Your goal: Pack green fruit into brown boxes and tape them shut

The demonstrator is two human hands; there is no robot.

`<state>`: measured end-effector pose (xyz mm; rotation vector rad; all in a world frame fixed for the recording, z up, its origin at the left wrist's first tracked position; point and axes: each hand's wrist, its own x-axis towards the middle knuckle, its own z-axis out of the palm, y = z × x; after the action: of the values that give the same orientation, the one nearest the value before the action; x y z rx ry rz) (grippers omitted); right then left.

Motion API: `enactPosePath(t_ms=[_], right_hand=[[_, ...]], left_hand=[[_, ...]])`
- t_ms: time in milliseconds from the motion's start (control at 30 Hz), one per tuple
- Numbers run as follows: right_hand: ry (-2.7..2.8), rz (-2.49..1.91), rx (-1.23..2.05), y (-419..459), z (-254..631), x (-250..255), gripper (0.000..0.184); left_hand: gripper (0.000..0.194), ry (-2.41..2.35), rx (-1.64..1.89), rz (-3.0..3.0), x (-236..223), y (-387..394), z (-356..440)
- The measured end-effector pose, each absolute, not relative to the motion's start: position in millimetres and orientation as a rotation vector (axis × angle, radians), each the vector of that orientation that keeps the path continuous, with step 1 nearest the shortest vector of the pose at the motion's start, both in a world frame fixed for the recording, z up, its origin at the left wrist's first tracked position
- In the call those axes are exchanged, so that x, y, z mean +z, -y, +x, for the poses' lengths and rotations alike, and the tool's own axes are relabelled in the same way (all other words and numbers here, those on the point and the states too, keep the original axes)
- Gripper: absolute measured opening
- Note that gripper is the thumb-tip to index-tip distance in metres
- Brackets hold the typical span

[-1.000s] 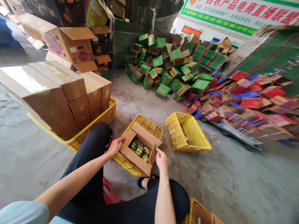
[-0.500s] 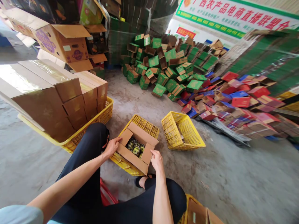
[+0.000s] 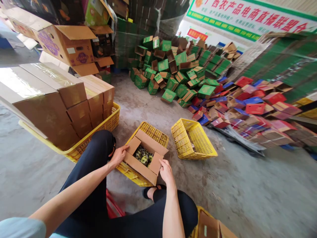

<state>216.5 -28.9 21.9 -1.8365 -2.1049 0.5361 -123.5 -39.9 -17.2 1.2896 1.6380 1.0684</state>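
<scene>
Open cardboard carton [image 3: 140, 168], view centre & a bit low, on a yellow mesh crate [image 3: 156, 135] that stands on the concrete floor [image 3: 242, 191]; take the carton as middle of the clock. Inside, approx. centre: yellow-green pcs [image 3: 144, 158] in shiny clear wrap; exact no. too small to count. Flaps lie around the opening.

L hand [image 3: 118, 157] at 9 o'clock: fingers close tog., tips touching outer edge of the carton's L flap; can't tell if its grip pinches the card or only rests there. R hand [image 3: 166, 169] at 4 o'clock: index out, other fingers curled, tips at outer edge of the R flap; grip nearly closed, but can't tell if it has hold of the card.

Seated person's dark trousers [image 3: 86, 168] spread w/ knees approx. 8 & 5 o'clock; one sandal [image 3: 146, 193] at 6.

At 9–10 o'clock, a larger yellow crate [image 3: 109, 122] packed w/ taped brown boxes [image 3: 44, 102]. At 2–3, another yellow crate [image 3: 193, 140], well apart from the carton.

Bkgd: heap of green boxes [image 3: 170, 72] at 12–1, red & blue boxes [image 3: 255, 108] at 2, wall banner [image 3: 247, 16] w/ red Chinese characters btwn 1 & 2, purple-printed box [image 3: 66, 46] w/ open flaps approx. 11.
</scene>
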Motion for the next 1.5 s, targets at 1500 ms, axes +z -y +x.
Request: enactPosePath(t_ms=[1500], right_hand=[[1.761, -1.720, 0.870, 33, 234, 8, 0.049]], left_hand=[[0.033, -1.508, 1.260, 1.058, -36, 26, -121]])
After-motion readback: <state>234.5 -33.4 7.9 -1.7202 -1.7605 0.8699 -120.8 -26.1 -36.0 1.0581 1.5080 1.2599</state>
